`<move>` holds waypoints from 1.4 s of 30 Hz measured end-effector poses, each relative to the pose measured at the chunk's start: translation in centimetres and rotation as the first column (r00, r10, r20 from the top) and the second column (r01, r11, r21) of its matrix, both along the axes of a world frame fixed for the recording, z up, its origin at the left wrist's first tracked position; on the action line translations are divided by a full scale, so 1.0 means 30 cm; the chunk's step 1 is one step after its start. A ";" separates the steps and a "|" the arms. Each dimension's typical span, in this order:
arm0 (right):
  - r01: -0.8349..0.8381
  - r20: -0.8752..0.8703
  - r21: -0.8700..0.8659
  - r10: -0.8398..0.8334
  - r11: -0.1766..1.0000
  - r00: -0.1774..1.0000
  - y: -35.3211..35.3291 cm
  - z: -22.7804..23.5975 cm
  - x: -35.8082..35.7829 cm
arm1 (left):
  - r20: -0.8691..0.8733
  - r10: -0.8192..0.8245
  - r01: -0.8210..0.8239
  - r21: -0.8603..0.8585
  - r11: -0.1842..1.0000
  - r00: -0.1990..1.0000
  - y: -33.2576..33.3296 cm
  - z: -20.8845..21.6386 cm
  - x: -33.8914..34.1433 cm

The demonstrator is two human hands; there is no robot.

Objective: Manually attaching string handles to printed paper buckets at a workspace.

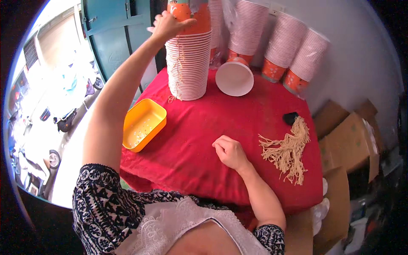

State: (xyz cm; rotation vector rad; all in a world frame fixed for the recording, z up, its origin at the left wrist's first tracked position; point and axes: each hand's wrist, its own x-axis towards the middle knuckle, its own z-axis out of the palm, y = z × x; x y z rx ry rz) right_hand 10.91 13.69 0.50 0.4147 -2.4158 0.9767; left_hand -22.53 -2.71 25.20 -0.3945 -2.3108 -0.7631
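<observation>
My left hand (168, 26) is raised at the top of a tall stack of nested paper buckets (187, 70). Its fingers and thumb are spread against the orange body of the topmost bucket (199, 21). The stack stands with its white rims downward, and tan strings (180, 55) hang down its front. My right hand (230, 153) rests on the red tablecloth (193, 131), fingers curled in a loose fist; nothing shows in it. Right of that hand lies a bundle of tan cords (293, 148), with a black piece (290, 118) at its top end.
A yellow plastic tray (158, 111) with small pale bits sits at the left table edge. One paper bucket (234, 79) lies on its side, white mouth toward me. Wrapped bucket stacks (285, 40) lean on the wall. Cardboard boxes (346, 144) crowd the right; a green door (114, 32) stands left.
</observation>
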 end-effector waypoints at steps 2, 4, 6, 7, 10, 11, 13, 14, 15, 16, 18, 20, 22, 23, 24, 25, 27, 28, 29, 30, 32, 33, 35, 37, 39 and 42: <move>0.037 0.007 0.008 -0.037 0.999 0.999 0.027 -0.005 0.020 | -0.512 0.050 -0.039 0.032 0.999 0.858 0.084 -0.050 0.181; 0.027 -0.015 0.010 -0.027 1.000 1.000 0.021 -0.008 0.013 | -0.777 -0.116 0.137 -0.039 0.990 0.619 0.118 -0.125 0.271; 0.017 -0.016 0.007 -0.017 1.000 1.000 0.003 0.002 0.013 | -0.634 -0.541 0.325 -0.434 0.840 0.552 0.159 -0.215 0.319; 0.023 -0.009 0.005 -0.023 1.000 1.000 0.010 0.002 0.019 | -0.468 -0.674 0.511 -0.439 0.739 0.572 0.208 -0.262 0.364; 0.029 -0.022 0.029 -0.028 0.999 0.999 0.012 0.005 0.025 | -0.323 -0.678 0.436 -0.570 0.696 0.660 0.352 -0.361 0.354; 0.038 -0.026 0.028 -0.038 0.999 0.999 0.009 0.007 0.022 | -0.288 -0.648 0.432 -0.551 0.714 0.705 0.389 -0.384 0.326; 0.026 -0.044 0.041 -0.024 0.999 0.999 0.010 0.008 0.020 | -0.255 -0.600 0.399 -0.548 0.736 0.758 0.460 -0.422 0.263; 0.033 -0.057 0.072 -0.029 0.997 0.998 0.006 0.004 0.018 | -0.270 -0.596 0.395 -0.538 0.745 0.756 0.486 -0.441 0.220; 0.056 -0.060 0.087 -0.051 0.995 0.997 0.020 -0.013 0.019 | -0.249 -0.592 0.401 -0.534 0.744 0.767 0.531 -0.457 0.215; 0.065 -0.067 0.105 -0.058 0.992 0.996 0.017 -0.014 0.019 | -0.231 -0.575 0.394 -0.530 0.751 0.785 0.547 -0.465 0.203; 0.060 -0.102 0.099 -0.049 0.993 0.994 0.011 -0.011 0.017 | -0.295 -0.589 0.400 -0.505 0.765 0.752 0.583 -0.501 0.123; 0.043 -0.079 0.075 -0.037 0.996 0.996 0.004 -0.009 0.021 | -0.283 -0.553 0.387 -0.474 0.791 0.784 0.604 -0.523 0.081; 0.064 -0.096 0.056 -0.059 0.996 0.994 0.007 -0.008 0.022 | -0.316 -0.566 0.415 -0.432 0.801 0.762 0.619 -0.532 0.065; 0.060 -0.103 0.050 -0.055 0.997 0.993 0.010 -0.012 0.021 | -0.316 -0.559 0.407 -0.433 0.804 0.767 0.621 -0.533 0.052; 0.056 -0.108 0.041 -0.052 0.998 0.993 0.010 -0.013 0.021 | -0.314 -0.552 0.399 -0.437 0.806 0.772 0.624 -0.530 0.054; 0.060 -0.107 0.036 -0.056 0.998 0.993 0.014 -0.012 0.021 | -0.311 -0.557 0.402 -0.440 0.803 0.770 0.627 -0.530 0.060; 0.040 -0.105 0.063 -0.033 0.997 0.994 0.021 -0.004 0.022 | -0.317 -0.559 0.378 -0.482 0.791 0.766 0.622 -0.529 0.068; 0.036 -0.105 0.060 -0.030 0.998 0.994 0.017 -0.002 0.022 | -0.315 -0.557 0.375 -0.485 0.790 0.768 0.617 -0.526 0.071; 0.029 -0.093 0.058 -0.024 0.998 0.995 0.012 -0.001 0.022 | -0.315 -0.560 0.381 -0.479 0.791 0.766 0.610 -0.522 0.073; 0.025 -0.081 0.058 -0.021 0.998 0.997 0.012 -0.001 0.021 | -0.317 -0.565 0.390 -0.472 0.791 0.762 0.610 -0.512 0.084; 0.020 -0.077 0.070 -0.015 0.997 0.997 0.015 -0.008 0.017 | -0.304 -0.565 0.366 -0.516 0.775 0.767 0.606 -0.500 0.113; 0.019 -0.074 0.085 -0.013 0.996 0.997 0.016 -0.009 0.017 | -0.293 -0.567 0.344 -0.557 0.756 0.770 0.607 -0.496 0.132; 0.021 -0.082 0.075 -0.015 0.997 0.997 0.020 -0.010 0.021 | -0.291 -0.561 0.326 -0.577 0.749 0.775 0.612 -0.494 0.173; 0.016 -0.092 0.067 -0.010 0.998 0.996 0.015 -0.010 0.021 | -0.291 -0.549 0.301 -0.596 0.745 0.783 0.604 -0.497 0.175; 0.019 -0.095 0.073 -0.012 0.997 0.995 0.015 -0.012 0.021 | -0.274 -0.515 0.250 -0.634 0.732 0.812 0.604 -0.505 0.173; 0.021 -0.113 0.076 -0.013 0.997 0.994 0.011 -0.013 0.020 | -0.257 -0.518 0.267 -0.627 0.732 0.816 0.604 -0.513 0.155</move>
